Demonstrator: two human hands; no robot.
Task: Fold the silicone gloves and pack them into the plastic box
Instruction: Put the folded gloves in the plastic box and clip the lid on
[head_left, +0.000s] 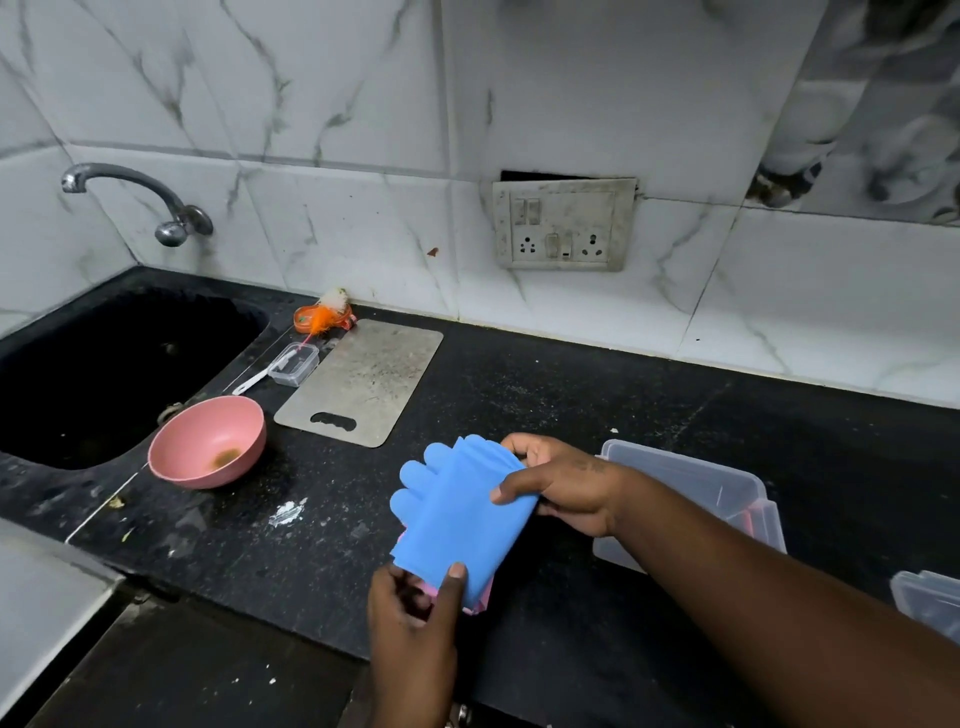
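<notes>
A blue silicone glove (457, 512) is held above the black counter, folded over, its fingers pointing up and left. A pink glove (480, 603) peeks out beneath its lower edge. My left hand (415, 618) pinches the lower corner of the blue glove with thumb on top. My right hand (563, 488) grips the glove's right side, thumb across the fold. The clear plastic box (691, 478) stands open on the counter just right of my right hand, partly hidden by my forearm; something pink shows inside it.
A pink bowl (208, 441) sits by the black sink (104, 374). A grey cutting board (363, 382), a small clear container (295, 364) and an orange item (322, 317) lie further back. Another clear plastic piece (930, 597) is at the right edge.
</notes>
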